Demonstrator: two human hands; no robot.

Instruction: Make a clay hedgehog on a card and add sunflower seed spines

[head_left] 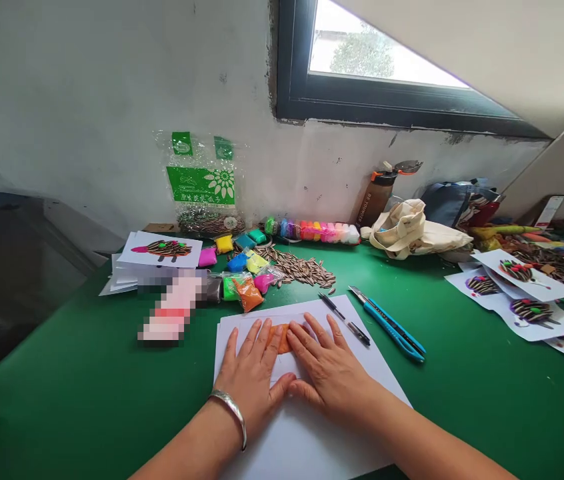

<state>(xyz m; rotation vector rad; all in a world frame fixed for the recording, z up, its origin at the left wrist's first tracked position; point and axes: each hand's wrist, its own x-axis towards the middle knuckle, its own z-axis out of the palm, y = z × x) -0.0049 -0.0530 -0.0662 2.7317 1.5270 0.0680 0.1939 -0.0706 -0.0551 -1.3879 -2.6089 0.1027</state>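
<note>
Fingers of both hands lie spread and flat, pressing down on white paper sheets toward the front edge of the green bench; neither hand is closed around anything. Left hand, with a silver bangle at its wrist, sits beside right hand, their thumbs nearly meeting. A patch of orange clay shows on the paper between the two hands, partly hidden by the fingers.

Just right of the right hand, a slim black pen lies across the paper's edge, with a blue utility knife beside it on the bench. Toward the back edge lie packets of coloured clay and a pile of sunflower seeds. Picture cards overlap near the right edge.
</note>
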